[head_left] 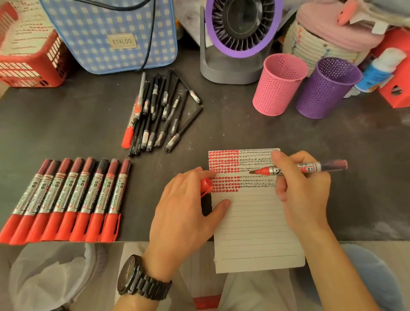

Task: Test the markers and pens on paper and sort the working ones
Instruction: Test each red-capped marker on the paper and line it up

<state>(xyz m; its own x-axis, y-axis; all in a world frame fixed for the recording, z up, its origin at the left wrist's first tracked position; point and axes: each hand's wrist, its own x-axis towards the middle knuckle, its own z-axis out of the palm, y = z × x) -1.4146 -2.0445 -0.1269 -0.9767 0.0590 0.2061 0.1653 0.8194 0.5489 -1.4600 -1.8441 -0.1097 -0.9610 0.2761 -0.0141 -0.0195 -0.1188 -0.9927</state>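
I'm mid-test: my right hand (300, 189) grips an uncapped red marker (297, 169) with its tip over the paper (253, 223) on the table (82, 127), my left hand (187, 211) pinches its cap (206, 185), so next I'd judge a short stroke, then recapping.

Checked bag (111, 30), purple fan (241, 21), red basket (21, 61) at table's back.

Dark scuffed table (58, 118) is spanning the view, evenly lit; pale floor (393, 246) is showing beyond its near edge
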